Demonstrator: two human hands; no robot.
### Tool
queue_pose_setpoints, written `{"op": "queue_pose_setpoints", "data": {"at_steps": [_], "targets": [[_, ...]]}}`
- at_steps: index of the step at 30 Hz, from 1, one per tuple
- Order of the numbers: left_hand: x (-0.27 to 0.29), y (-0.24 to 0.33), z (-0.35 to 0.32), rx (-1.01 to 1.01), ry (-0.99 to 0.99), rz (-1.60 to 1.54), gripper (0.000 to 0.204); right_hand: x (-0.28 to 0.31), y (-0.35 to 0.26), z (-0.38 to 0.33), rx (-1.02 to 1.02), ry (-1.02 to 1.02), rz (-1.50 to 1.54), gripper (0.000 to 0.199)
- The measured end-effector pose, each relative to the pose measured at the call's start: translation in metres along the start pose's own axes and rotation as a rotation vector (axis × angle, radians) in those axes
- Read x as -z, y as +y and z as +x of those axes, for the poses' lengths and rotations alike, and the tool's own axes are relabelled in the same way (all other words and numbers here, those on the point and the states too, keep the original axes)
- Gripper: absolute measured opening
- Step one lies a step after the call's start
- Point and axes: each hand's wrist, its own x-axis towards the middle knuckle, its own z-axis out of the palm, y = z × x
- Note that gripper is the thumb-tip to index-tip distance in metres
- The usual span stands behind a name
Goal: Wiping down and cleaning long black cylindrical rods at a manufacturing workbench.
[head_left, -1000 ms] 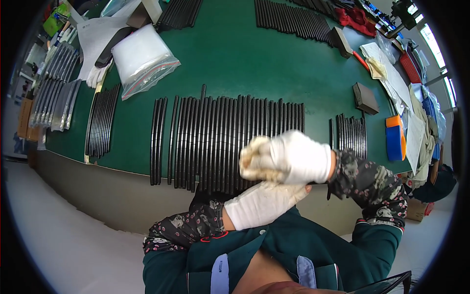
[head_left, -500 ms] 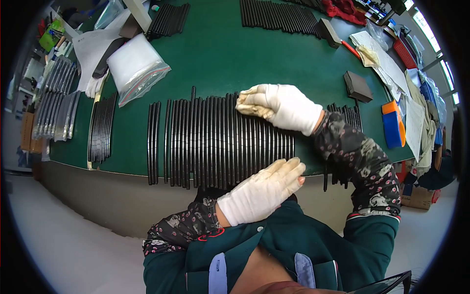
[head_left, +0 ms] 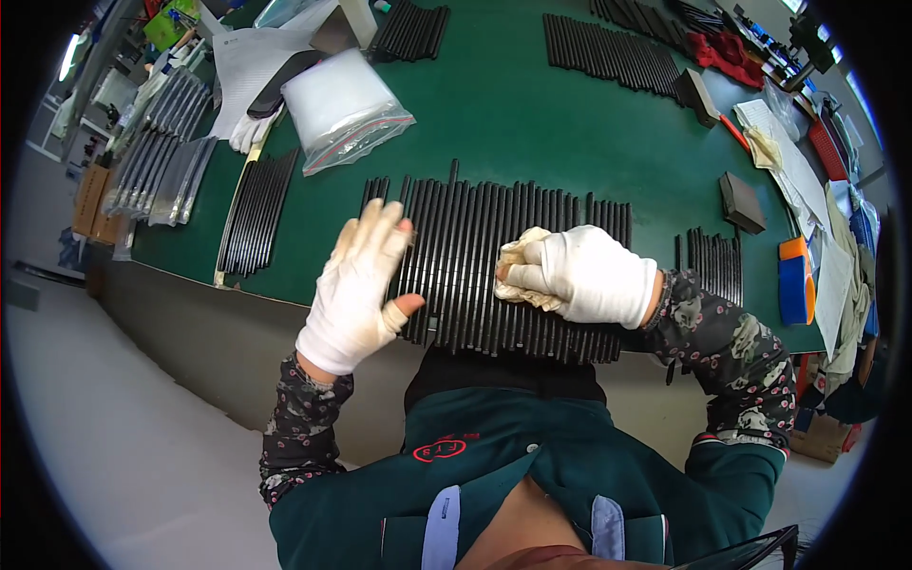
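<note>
A row of long black rods (head_left: 494, 237) lies side by side on the green table (head_left: 532, 123) right in front of me. My right hand (head_left: 584, 275), in a white glove, presses a crumpled pale cloth (head_left: 518, 275) onto the middle of the rods. My left hand (head_left: 361, 280), also in a white glove, rests flat with fingers spread on the left end of the row and holds nothing.
More black rods lie at the left (head_left: 252, 214), at the right (head_left: 712, 266) and along the far side (head_left: 608, 47). A clear bag of white sheets (head_left: 342, 104), dark blocks (head_left: 741, 201) and papers (head_left: 788, 161) sit around them. The table's near edge runs below my hands.
My right hand has drawn the cloth back along the rods toward me. My left hand has moved up from my chest onto the left end of the row.
</note>
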Motion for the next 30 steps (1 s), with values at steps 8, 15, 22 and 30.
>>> {"op": "queue_pose_setpoints", "data": {"at_steps": [8, 15, 22, 30], "targets": [[-0.006, -0.034, -0.029, 0.241, 0.061, -0.58, 0.082, -0.013, -0.004, 0.048, 0.012, -0.066, 0.039, 0.019], [-0.011, -0.034, -0.027, 0.195, 0.02, -0.473, 0.082, -0.03, -0.002, 0.075, -0.035, -0.079, 0.045, 0.018], [-0.011, -0.035, -0.028, 0.166, 0.046, -0.371, 0.079, 0.043, 0.001, 0.002, -0.313, 0.194, -0.133, 0.032], [-0.013, -0.034, -0.028, 0.176, 0.08, -0.399, 0.08, 0.016, -0.006, -0.042, -0.264, 0.107, -0.127, 0.016]]}}
